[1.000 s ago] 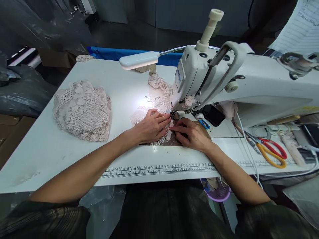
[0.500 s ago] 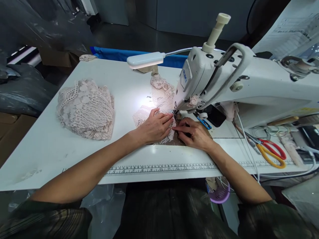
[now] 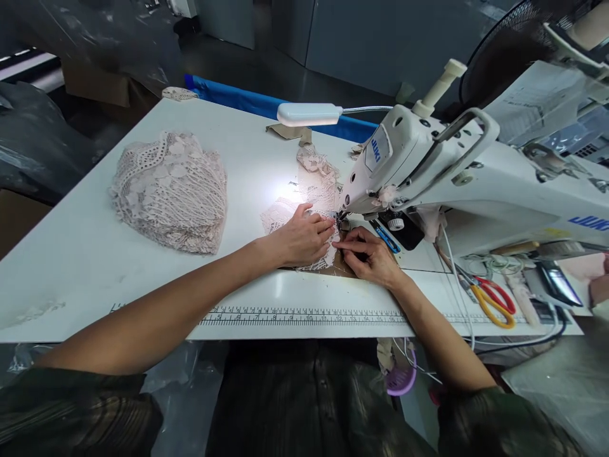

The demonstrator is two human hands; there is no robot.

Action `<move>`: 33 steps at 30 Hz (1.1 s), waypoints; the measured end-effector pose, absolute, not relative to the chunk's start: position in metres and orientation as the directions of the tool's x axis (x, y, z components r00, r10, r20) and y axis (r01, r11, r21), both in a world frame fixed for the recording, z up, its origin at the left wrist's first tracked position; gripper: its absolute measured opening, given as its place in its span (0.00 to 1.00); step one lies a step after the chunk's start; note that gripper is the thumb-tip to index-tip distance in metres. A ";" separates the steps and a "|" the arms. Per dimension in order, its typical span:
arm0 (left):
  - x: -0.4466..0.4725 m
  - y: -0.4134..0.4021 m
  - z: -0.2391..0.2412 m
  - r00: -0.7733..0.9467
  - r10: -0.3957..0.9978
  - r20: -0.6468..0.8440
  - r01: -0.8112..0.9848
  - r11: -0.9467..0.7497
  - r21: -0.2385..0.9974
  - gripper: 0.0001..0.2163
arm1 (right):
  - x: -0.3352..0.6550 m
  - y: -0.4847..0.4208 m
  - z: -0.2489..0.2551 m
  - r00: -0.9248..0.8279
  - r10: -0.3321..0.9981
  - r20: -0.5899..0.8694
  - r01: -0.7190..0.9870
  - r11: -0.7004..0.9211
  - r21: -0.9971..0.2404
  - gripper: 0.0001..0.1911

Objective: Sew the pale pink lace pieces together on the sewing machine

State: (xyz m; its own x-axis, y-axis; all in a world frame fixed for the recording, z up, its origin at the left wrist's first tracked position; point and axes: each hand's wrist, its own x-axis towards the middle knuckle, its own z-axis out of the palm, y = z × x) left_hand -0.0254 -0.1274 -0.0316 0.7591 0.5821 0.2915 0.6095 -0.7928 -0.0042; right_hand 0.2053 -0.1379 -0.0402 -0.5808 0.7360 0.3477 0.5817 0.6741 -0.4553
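Note:
Pale pink lace fabric (image 3: 318,189) lies under the needle area of a white sewing machine (image 3: 380,166). My left hand (image 3: 304,238) rests flat on the lace, fingers stretched toward the presser foot. Just right of it, my right hand (image 3: 368,255) pinches the edge of the lace between thumb and forefinger, close to the needle. The needle itself is too small to make out. A brown plate (image 3: 343,266) shows beneath the lace and the right hand. Left on the table sits a bundled stack of similar lace pieces (image 3: 172,193).
A lamp (image 3: 309,114) hangs over the work. Blue snips (image 3: 386,237) and a black phone (image 3: 407,232) lie behind my right hand. Scissors with red and yellow handles (image 3: 495,306) lie farther right. A printed ruler (image 3: 285,317) runs along the table's front edge.
The whole view has shifted and turned toward the right, showing more of the machine's far end. Both hands keep nearly the same place on the lace.

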 end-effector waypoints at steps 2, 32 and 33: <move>-0.026 -0.127 -0.032 0.760 0.579 0.296 0.605 -0.796 0.002 0.19 | 0.204 -0.139 -0.039 -0.579 0.734 0.356 0.575 0.676 -0.460 0.16; -0.023 -0.137 -0.009 0.817 0.538 0.207 0.566 -0.816 -0.114 0.20 | 0.204 -0.142 -0.031 -0.697 0.647 0.311 0.518 0.753 -0.406 0.13; -0.023 -0.135 -0.010 0.818 0.535 0.214 0.563 -0.821 -0.100 0.20 | 0.205 -0.141 -0.032 -0.695 0.647 0.315 0.505 0.750 -0.426 0.13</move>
State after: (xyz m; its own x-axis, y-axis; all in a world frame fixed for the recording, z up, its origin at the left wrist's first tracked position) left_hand -0.0232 -0.1352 -0.0102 0.8176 0.5346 0.2139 0.5627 -0.8207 -0.0997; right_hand 0.2052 -0.1412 -0.0316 -0.6946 0.6468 0.3149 0.5054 0.7503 -0.4262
